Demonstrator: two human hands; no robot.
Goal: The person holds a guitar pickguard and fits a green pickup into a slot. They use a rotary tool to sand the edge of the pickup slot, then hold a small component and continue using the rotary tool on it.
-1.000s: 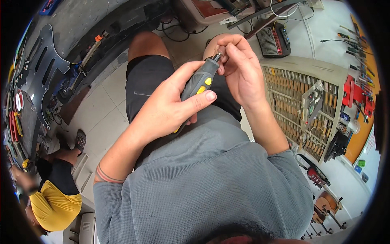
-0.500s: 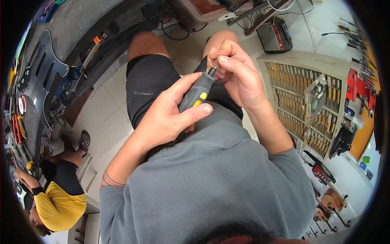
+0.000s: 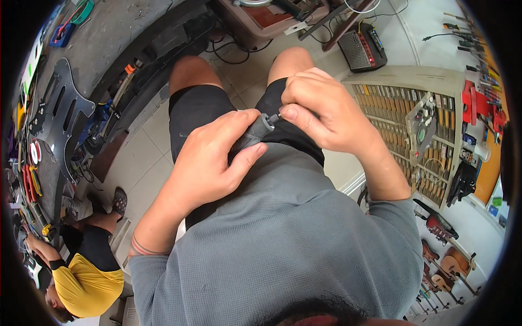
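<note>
A grey rotary tool point(image 3: 261, 126) lies in my left hand point(image 3: 212, 152), whose fingers and thumb wrap its body above my lap. Its nose points up and to the right, and most of its body is covered by the hand. Close to the nose, my right hand point(image 3: 329, 111) is closed, thumb against the curled fingers. A small dark piece point(image 3: 276, 117) shows between its fingertips and the tool's nose. Whether that piece is a bit or a part of the tool's tip, I cannot tell.
On the left a workbench point(image 3: 122, 32) carries a black guitar pickguard point(image 3: 68, 106) and pliers point(image 3: 28, 182). A person in a yellow top point(image 3: 89, 285) works at its near end. A cabinet of files point(image 3: 402, 76) and a small amplifier point(image 3: 361, 51) stand to the right.
My right hand has turned over, its back now facing up, and its fingers are curled in at the tool's tip. The tool has rolled in my left hand, hiding its yellow buttons.
</note>
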